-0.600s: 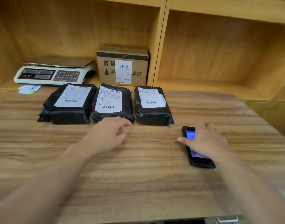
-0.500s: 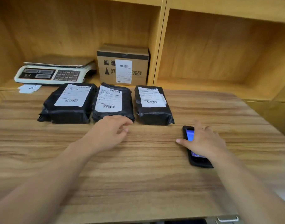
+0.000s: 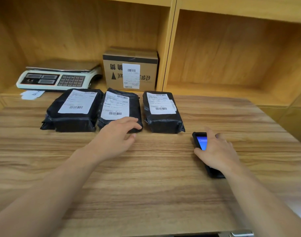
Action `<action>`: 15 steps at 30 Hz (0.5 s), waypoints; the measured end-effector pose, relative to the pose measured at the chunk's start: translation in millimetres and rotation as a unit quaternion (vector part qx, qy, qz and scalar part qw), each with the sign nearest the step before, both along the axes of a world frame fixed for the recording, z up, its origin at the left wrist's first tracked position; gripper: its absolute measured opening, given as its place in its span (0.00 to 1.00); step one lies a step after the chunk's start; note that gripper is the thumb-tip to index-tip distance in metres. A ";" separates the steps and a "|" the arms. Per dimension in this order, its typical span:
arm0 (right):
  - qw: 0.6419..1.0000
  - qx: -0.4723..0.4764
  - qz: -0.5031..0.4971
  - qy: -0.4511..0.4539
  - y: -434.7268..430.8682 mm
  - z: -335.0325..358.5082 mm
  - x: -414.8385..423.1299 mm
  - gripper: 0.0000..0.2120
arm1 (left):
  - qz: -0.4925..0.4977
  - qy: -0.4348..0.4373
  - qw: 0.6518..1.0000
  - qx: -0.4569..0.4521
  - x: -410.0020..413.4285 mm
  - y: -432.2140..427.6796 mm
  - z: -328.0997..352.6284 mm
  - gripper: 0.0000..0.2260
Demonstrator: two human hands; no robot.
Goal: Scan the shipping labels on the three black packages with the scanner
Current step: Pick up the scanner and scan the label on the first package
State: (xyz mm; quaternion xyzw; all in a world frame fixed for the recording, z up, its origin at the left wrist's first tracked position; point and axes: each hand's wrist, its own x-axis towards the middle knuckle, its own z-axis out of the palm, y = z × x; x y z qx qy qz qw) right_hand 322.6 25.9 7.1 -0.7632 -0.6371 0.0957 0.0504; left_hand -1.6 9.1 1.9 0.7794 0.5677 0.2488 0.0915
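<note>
Three black packages with white shipping labels lie side by side at the far side of the table: the left package, the middle package and the right package. My left hand rests open, its fingertips touching the near end of the middle package. The black scanner with a lit blue screen lies flat on the table to the right of the packages. My right hand covers most of the scanner, thumb against its left edge and fingers over the top.
A white weighing scale and a labelled cardboard box stand in the left shelf compartment behind the packages. A paper slip lies under the scale's front. The wooden table stretches toward me.
My left hand moved forward onto the near end of the middle package. My right hand came down on the scanner and its thumb closed against the left edge.
</note>
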 end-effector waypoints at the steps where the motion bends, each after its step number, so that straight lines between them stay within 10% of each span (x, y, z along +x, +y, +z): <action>1: 1.000 0.006 0.007 0.018 1.1 1.9 -0.4 0.45 | 0.004 -0.001 1.000 0.001 -1.6 1.8 1.6 0.14; 15: 0.967 0.122 0.128 0.186 8.0 42.8 -32.3 0.45 | 0.016 -0.006 0.999 0.036 -25.8 12.3 7.0 0.14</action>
